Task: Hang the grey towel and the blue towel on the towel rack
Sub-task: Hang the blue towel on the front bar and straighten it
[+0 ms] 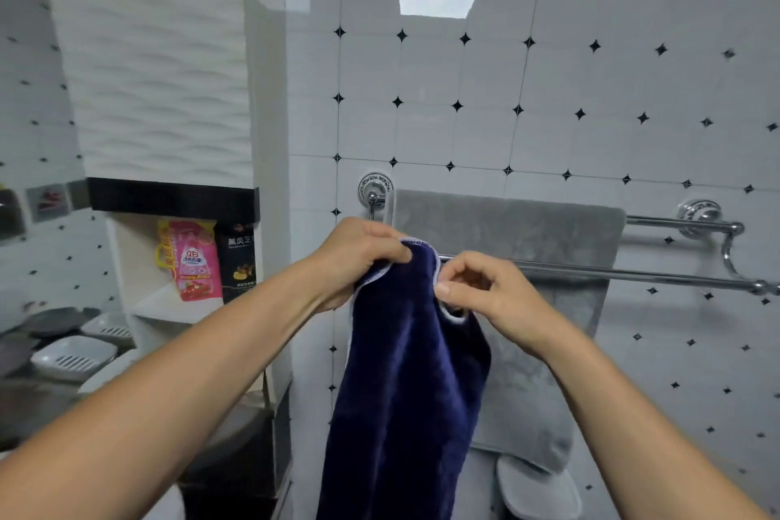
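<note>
my left hand (358,262) and right hand (485,291) are both pinching the top edge of the blue towel (405,384) with curled fingers, it is hanging before the towel rack (633,277), where the grey towel (519,232) is draping over the back bar.

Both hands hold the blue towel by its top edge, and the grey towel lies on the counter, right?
No: the head view shows the grey towel draped over the towel rack. The left hand and right hand do hold the blue towel by its top edge.
</note>
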The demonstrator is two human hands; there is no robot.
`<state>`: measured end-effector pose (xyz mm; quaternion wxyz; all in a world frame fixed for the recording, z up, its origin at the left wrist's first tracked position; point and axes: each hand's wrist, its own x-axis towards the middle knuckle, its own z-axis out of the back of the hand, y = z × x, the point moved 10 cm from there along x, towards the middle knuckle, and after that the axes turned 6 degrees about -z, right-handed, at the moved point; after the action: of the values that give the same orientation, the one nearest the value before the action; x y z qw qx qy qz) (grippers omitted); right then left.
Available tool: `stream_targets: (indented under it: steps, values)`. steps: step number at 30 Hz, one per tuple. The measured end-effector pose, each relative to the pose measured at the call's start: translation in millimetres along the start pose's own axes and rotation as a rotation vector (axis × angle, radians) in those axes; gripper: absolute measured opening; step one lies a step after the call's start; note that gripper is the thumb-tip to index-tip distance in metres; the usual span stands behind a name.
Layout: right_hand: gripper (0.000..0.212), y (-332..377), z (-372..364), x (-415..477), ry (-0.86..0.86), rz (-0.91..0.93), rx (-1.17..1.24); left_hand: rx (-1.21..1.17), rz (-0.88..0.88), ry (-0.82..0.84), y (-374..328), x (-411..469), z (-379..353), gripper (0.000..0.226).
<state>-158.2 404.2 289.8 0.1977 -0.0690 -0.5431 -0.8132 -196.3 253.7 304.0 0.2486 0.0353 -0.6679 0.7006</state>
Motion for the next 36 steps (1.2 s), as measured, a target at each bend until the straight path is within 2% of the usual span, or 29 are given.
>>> stream_targets:
  steps: [3, 5, 8, 11, 15, 18, 21, 25, 27, 29, 30, 33, 36]
  values:
    - [0.018, -1.0, 2.1, 11.3, -0.037, 0.062, -0.057, 0.067, -0.017, 0.044, -7.8, 0.8, -12.6, 0.014]
    - [0.029, 0.3, -0.1, 17.6, 0.013, 0.076, 0.012, 0.144, -0.016, 0.061, -9.0, -0.5, -18.9, 0.005]
    - [0.034, -4.2, -14.5, 22.4, 0.161, 0.055, 0.129, 0.239, -0.017, 0.055, -9.7, -2.7, -17.2, 0.009]
    - [0.026, -5.0, -11.2, 25.2, 0.124, 0.075, 0.053, 0.259, -0.025, 0.058, -8.2, -10.0, -8.4, 0.017]
    - [0.028, -2.3, -2.2, 23.4, 0.057, 0.12, 0.079, 0.319, -0.038, 0.182, 3.8, -24.0, -7.0, 0.025]
    - [0.027, 5.0, -2.5, 19.3, 0.045, 0.179, 0.107, 0.327, -0.04, 0.219, 15.9, -31.1, -5.4, 0.02]
    - [0.028, 9.0, -5.4, 17.0, 0.06, 0.188, 0.116, 0.212, -0.049, 0.14, 25.3, -29.2, 0.0, 0.016]
    - [0.033, 3.4, -5.1, 14.6, 0.054, 0.129, 0.09, 0.211, -0.123, 0.037, 22.9, -16.7, 12.4, 0.011]
    - [0.034, 0.8, -4.2, 13.0, 0.052, 0.116, 0.049, 0.334, -0.17, 0.092, 21.0, -10.7, 9.0, 0.029]
    - [0.033, -2.1, -2.5, 10.3, 0.044, 0.108, 0.022, 0.544, -0.236, 0.212, 22.5, -9.6, -3.9, 0.053]
    - [0.033, -3.2, -0.7, 8.8, 0.036, 0.106, 0.012, 0.639, -0.257, 0.271, 25.3, -10.4, -11.3, 0.058]
    - [0.03, -4.7, 4.2, 5.0, 0.015, 0.106, -0.027, 0.838, -0.313, 0.354, 29.9, -10.9, -21.0, 0.047]
    - [0.031, -6.0, 8.9, 3.9, 0.004, 0.094, -0.044, 1.071, -0.359, 0.397, 29.6, -8.8, -25.7, 0.053]
